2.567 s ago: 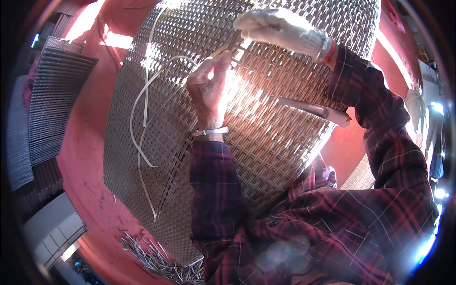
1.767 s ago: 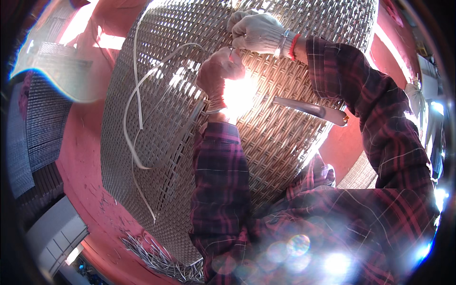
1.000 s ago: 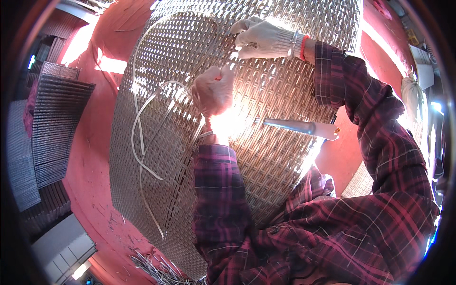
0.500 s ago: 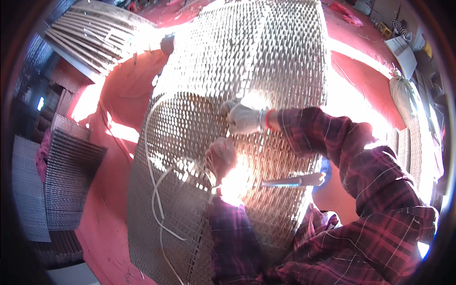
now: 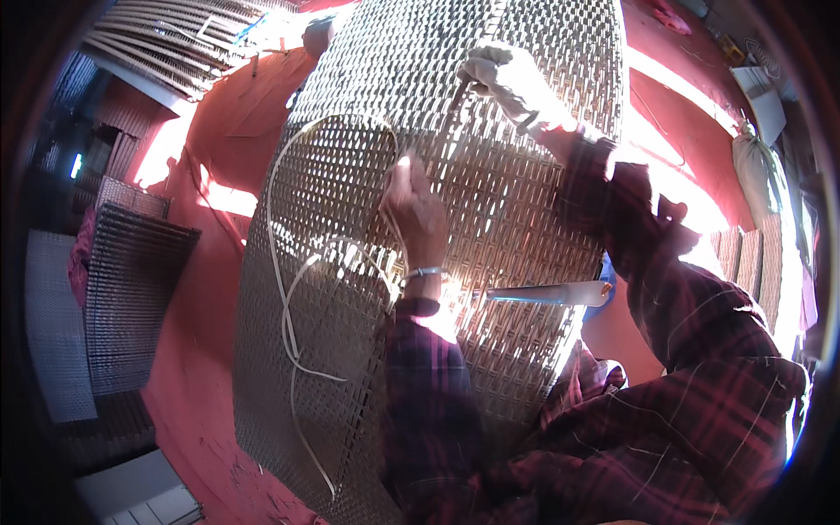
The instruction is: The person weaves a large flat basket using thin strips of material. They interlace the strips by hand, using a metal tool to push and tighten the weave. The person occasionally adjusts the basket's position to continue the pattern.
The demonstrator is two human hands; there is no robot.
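A large woven wicker panel [image 5: 516,227] slopes away beneath both my hands. A long pale weaving strand [image 5: 278,262] lies on it in loose loops at the left, its loose end trailing down toward the near side. My left hand [image 5: 413,206], bare with a bangle at the wrist, rests closed on the middle of the panel beside that loop; what its fingers pinch is hard to make out. Farther up, my right hand [image 5: 507,79] in a pale glove is closed on a strand, which stretches down toward my left hand. A flat blade-like tool [image 5: 547,294] lies right of my left wrist.
The floor [image 5: 197,350] is red with bright sun patches. Woven panels [image 5: 140,297] lean at the left, and a bundle of ribbed slats [image 5: 166,44] lies at the far left. A pale sack [image 5: 750,171] and a white board [image 5: 770,103] stand at the right.
My right hand has moved up and away from my left, drawing the strand out. My left hand has shifted slightly upward on the panel. The view has also shifted a little.
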